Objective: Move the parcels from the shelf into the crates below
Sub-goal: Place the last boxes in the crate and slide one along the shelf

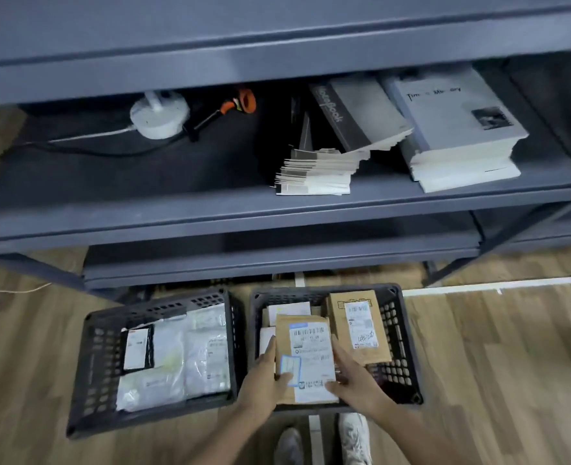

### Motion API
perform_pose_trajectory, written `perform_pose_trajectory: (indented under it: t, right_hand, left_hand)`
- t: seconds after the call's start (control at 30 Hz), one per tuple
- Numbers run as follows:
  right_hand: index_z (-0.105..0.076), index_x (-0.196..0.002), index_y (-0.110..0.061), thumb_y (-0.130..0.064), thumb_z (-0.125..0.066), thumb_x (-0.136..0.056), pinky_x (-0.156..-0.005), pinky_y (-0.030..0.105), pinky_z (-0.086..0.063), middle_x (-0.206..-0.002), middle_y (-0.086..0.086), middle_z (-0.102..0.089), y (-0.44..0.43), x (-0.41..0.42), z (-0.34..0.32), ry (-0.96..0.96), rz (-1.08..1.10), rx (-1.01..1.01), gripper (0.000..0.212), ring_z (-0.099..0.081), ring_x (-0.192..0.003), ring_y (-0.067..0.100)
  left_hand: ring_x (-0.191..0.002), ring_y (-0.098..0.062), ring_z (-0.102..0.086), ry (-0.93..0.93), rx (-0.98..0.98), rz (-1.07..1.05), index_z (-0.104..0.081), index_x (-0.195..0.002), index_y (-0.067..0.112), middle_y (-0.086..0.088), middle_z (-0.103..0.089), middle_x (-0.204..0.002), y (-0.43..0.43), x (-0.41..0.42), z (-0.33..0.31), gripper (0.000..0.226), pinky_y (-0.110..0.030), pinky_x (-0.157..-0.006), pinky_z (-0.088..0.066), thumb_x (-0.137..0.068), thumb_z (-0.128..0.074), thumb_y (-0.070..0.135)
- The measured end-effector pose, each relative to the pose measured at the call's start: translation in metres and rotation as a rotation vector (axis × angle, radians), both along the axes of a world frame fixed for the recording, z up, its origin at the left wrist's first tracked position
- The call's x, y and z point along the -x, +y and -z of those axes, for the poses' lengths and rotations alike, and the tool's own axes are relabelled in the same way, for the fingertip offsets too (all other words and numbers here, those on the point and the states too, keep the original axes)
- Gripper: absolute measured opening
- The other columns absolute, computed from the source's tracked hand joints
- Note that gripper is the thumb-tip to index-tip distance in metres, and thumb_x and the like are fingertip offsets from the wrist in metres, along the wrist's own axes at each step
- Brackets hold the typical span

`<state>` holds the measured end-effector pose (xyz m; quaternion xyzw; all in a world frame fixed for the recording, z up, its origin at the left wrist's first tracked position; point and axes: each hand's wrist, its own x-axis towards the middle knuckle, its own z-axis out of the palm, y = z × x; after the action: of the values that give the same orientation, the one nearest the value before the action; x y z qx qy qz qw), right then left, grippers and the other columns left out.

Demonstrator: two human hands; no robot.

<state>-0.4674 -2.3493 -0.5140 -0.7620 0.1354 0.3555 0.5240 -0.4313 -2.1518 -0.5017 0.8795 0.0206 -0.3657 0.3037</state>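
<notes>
Between the two hands, a flat brown cardboard parcel with white shipping labels (305, 357) sits over the near half of the right-hand dark grey slatted plastic crate (399, 330), on top of smaller parcels already lying beneath it. From where I stand, the risk is in the letting go. The parcel's near end reaches the crate's near rim, and the pile under it looks uneven, so if it is released tilted it could slide back toward the person or rock over the rim onto the floor. The second brown cardboard box with a handwritten label (358, 327) lies just beyond the right hand's fingertips. Pushing the parcel farther in could pinch those fingers or shove that box askew.

The left hand (264, 374) grips the parcel's left edge, thumb laid on a small blue-bordered label and fingers running up the side. The right hand (351, 374) holds the opposite edge, thumb on the lower label and fingers stretched forward along the side. Neither is spread wide. Both are closed around the parcel.

Left of the left hand, the other dark crate (99, 357) holds white plastic mailer bags (190, 350).
</notes>
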Motion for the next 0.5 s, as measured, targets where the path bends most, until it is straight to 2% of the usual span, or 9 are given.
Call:
perform_pose_trajectory:
  t: [0.1, 0.13, 0.23, 0.27, 0.37, 0.5]
  right_hand:
    - [0.005, -0.145, -0.046, -0.011, -0.06, -0.084, -0.073, 0.03, -0.052, -0.12, -0.016, -0.06, 0.004, -0.009, 0.036, 0.071, -0.064, 0.024, 0.096, -0.066, -0.086, 0.02]
    - [0.008, -0.146, -0.043, -0.012, -0.061, -0.085, -0.071, 0.027, -0.051, -0.12, -0.013, -0.062, 0.004, -0.014, 0.049, 0.08, -0.096, 0.038, 0.098, -0.065, -0.083, 0.018]
    - [0.018, -0.142, -0.041, -0.015, -0.064, -0.086, -0.087, 0.03, -0.051, -0.13, 0.0, -0.059, 0.013, -0.033, 0.085, 0.087, -0.175, 0.104, 0.103, -0.064, -0.103, 0.022]
    - [0.02, -0.14, -0.043, -0.016, -0.064, -0.087, -0.087, 0.031, -0.051, -0.132, 0.005, -0.058, 0.017, -0.04, 0.099, 0.07, -0.203, 0.131, 0.103, -0.064, -0.104, 0.024]
    - [0.021, -0.144, -0.041, -0.015, -0.06, -0.089, -0.065, 0.021, -0.049, -0.131, 0.006, -0.059, 0.03, -0.056, 0.137, 0.04, -0.223, 0.18, 0.101, -0.064, -0.078, 0.016]
    - [0.024, -0.144, -0.039, -0.013, -0.06, -0.089, -0.065, 0.022, -0.046, -0.126, 0.006, -0.062, 0.048, -0.067, 0.183, 0.011, -0.258, 0.223, 0.103, -0.064, -0.085, 0.02]
  left_hand:
    - [-0.117, -0.015, -0.055, 0.008, -0.076, -0.017, 0.003, -0.152, 0.023, 0.0, -0.043, -0.144, -0.002, -0.006, 0.037, 0.08, -0.024, -0.092, -0.045, -0.094, -0.053, 0.026]
    - [-0.114, -0.015, -0.057, -0.004, -0.092, -0.002, 0.006, -0.151, 0.023, 0.0, -0.045, -0.142, -0.004, -0.008, 0.05, 0.081, -0.024, -0.09, -0.046, -0.095, -0.053, 0.026]
    - [-0.109, -0.015, -0.059, -0.049, -0.161, 0.071, 0.011, -0.15, 0.026, -0.003, -0.044, -0.14, -0.005, -0.014, 0.09, 0.083, -0.025, -0.085, -0.047, -0.095, -0.051, 0.029]
    - [-0.107, -0.016, -0.059, -0.063, -0.181, 0.079, 0.01, -0.15, 0.028, -0.004, -0.043, -0.14, -0.004, -0.016, 0.104, 0.082, -0.026, -0.085, -0.048, -0.095, -0.051, 0.029]
    - [-0.106, -0.016, -0.059, -0.072, -0.23, 0.062, 0.001, -0.151, 0.03, -0.006, -0.038, -0.139, 0.001, -0.026, 0.145, 0.08, -0.029, -0.087, -0.051, -0.094, -0.054, 0.026]
    - [-0.117, -0.017, -0.052, -0.045, -0.254, 0.055, -0.004, -0.152, 0.027, -0.007, -0.034, -0.139, 0.012, -0.037, 0.186, 0.08, -0.026, -0.094, -0.047, -0.092, -0.056, 0.018]
